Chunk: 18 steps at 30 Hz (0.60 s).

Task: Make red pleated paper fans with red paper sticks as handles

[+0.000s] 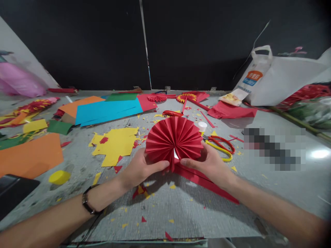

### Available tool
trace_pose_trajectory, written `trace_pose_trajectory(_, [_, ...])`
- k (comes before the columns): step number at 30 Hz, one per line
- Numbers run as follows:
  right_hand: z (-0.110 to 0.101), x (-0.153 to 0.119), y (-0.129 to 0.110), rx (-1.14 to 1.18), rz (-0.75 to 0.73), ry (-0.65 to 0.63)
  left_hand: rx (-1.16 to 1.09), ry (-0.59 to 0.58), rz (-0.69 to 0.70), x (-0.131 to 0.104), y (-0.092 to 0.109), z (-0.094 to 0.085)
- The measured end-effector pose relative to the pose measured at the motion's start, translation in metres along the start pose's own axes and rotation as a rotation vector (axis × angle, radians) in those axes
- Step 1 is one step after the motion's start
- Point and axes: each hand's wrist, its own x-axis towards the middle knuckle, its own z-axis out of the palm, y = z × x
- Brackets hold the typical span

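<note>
A pleated red paper fan (174,136), spread into a nearly full circle, is held above the grey table. Its lower edges almost meet, with a small white gap between them. My left hand (144,165) grips the fan's lower left side, thumb on the front. On the lower right, my right hand (207,162) pinches it, thumb pointing toward the gap. Both hands' other fingers are mostly hidden behind the paper. Beneath the right hand lies a folded red paper strip (209,186). Scissors with red and yellow handles (223,146) rest just beyond the right hand.
Yellow paper (119,144), blue paper (108,110) and orange paper (31,155) lie left. A yellow lid (59,177) is near the left arm. Behind the fan are a white cap (202,126) and red-handled scissors (172,113). A white bag (279,79) stands back right.
</note>
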Motion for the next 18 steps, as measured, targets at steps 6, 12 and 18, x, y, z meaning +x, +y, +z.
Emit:
trace_pose_trajectory(6, [0.004,-0.003,0.005,0.034,0.024,-0.009,0.057,-0.003,0.020,-0.001,0.002,-0.001])
trace_pose_trajectory(12, [0.004,-0.005,0.005,0.026,0.012,-0.050,-0.040,-0.052,-0.025,-0.009,0.008,0.003])
trace_pose_trajectory(18, [0.003,-0.003,0.007,0.043,0.005,-0.026,-0.225,-0.009,-0.028,-0.012,0.004,0.001])
